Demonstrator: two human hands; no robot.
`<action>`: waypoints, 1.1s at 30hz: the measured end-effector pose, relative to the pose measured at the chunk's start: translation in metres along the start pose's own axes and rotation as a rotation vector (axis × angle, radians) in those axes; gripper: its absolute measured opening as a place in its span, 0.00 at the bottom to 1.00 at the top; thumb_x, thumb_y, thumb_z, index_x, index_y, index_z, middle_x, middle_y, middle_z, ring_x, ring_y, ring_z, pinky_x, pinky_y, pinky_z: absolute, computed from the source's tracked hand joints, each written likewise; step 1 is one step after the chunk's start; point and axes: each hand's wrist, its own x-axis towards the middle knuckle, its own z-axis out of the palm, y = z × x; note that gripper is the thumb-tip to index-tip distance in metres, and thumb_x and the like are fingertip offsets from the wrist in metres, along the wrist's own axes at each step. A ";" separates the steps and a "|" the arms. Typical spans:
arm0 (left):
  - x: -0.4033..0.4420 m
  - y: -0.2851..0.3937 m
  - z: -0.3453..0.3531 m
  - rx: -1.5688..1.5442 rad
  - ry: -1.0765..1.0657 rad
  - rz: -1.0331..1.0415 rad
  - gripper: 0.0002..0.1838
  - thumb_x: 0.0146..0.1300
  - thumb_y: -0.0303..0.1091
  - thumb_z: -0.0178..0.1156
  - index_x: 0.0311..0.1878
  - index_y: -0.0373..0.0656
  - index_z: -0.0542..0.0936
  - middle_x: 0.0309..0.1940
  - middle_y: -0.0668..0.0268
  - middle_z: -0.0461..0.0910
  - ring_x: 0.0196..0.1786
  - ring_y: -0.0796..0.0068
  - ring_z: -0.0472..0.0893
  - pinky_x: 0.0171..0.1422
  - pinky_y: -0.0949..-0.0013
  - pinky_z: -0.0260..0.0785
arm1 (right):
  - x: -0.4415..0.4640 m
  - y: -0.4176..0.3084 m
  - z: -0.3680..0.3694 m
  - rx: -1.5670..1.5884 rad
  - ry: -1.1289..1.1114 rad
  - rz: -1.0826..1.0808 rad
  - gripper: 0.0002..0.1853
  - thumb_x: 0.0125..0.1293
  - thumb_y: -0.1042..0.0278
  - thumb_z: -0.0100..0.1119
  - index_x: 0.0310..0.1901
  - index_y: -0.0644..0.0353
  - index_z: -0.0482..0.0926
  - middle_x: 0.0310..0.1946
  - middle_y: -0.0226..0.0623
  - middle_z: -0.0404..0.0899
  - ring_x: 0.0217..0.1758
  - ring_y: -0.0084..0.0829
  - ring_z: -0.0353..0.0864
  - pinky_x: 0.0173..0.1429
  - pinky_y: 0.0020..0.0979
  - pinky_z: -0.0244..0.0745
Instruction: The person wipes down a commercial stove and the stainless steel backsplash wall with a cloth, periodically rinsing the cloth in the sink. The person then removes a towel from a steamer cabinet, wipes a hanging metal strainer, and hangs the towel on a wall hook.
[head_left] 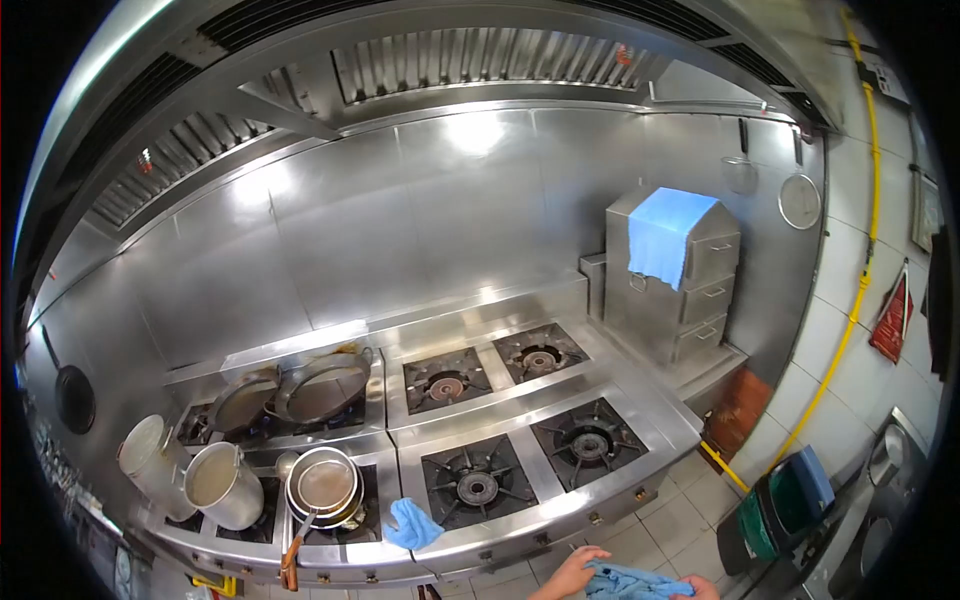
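Observation:
At the bottom edge of the head view, my left hand (574, 573) is closed on one end of a blue cloth (636, 581). The other end of that cloth is in my right hand (698, 588), which is partly cut off by the frame. The cloth hangs bunched between the two hands, in front of the stove. A second blue cloth (412, 524) lies crumpled on the stove's front edge, to the left of my hands. Nearest above my hands are the front gas burners (590, 447), with bare black grates.
Tall pots (222, 487), a handled pan (325, 484) and two wide pans (325, 391) stand on the left burners. A steel drawer cabinet (708, 262) with a blue towel (668, 225) is at the back right. A bin (779, 512) stands on the floor at right.

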 end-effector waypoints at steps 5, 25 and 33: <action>-0.011 0.021 0.046 -0.133 -0.112 -0.355 0.17 0.62 0.28 0.54 0.54 0.46 0.79 0.41 0.61 0.81 0.44 0.68 0.79 0.53 0.67 0.71 | -0.031 0.072 -0.015 0.423 0.192 0.020 0.26 0.55 0.61 0.73 0.51 0.65 0.74 0.41 0.35 0.78 0.43 0.26 0.76 0.44 0.29 0.75; 0.083 0.239 0.452 -1.035 -0.649 -0.455 0.17 0.70 0.29 0.49 0.61 0.40 0.68 0.54 0.59 0.77 0.56 0.63 0.77 0.63 0.58 0.69 | -0.365 0.201 -0.214 0.251 0.882 0.300 0.34 0.54 0.57 0.73 0.60 0.59 0.71 0.53 0.43 0.77 0.57 0.36 0.76 0.60 0.35 0.70; 0.183 0.348 0.533 -1.121 -0.765 -0.279 0.23 0.71 0.35 0.50 0.65 0.36 0.66 0.59 0.56 0.73 0.62 0.61 0.73 0.68 0.54 0.64 | -0.342 0.203 -0.366 0.015 1.226 0.264 0.17 0.66 0.53 0.59 0.43 0.60 0.77 0.37 0.46 0.79 0.41 0.39 0.80 0.48 0.37 0.73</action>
